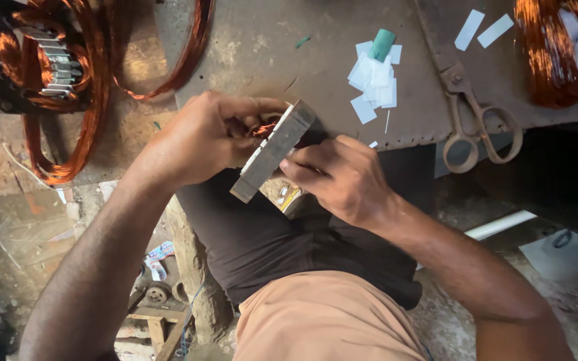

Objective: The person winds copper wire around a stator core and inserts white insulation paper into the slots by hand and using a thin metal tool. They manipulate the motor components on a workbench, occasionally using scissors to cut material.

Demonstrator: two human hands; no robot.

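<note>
Your left hand (205,137) wraps its fingers closed around the upper side of the stator core (274,150), a grey, flat-faced block of stacked metal, held just above your lap at the workbench (269,47) edge. The core's long axis runs from about 7 o'clock, its low free corner, up to 1 o'clock, where it meets your left fingertips. Your right hand (342,177) comes in from 4 o'clock, its fingers pinched narrow against the core's lower face; what they pinch, if anything, is hidden. Both hands touch the core, so neither is nearer; the left carries it, the right works on it.

A tuft of copper winding (262,128) shows between your left fingers and the core, thin, glossy and orange. Well apart at 1 o'clock lies a heap of white paper slips (372,80), small and matte, with a green roll (382,43) on top. At 3 o'clock rest rusty scissors (479,124). At 10 o'clock sits a dark motor frame (8,60) draped in loose copper coils (88,87); more bundled copper wire (556,53) lies at 2 o'clock.
</note>
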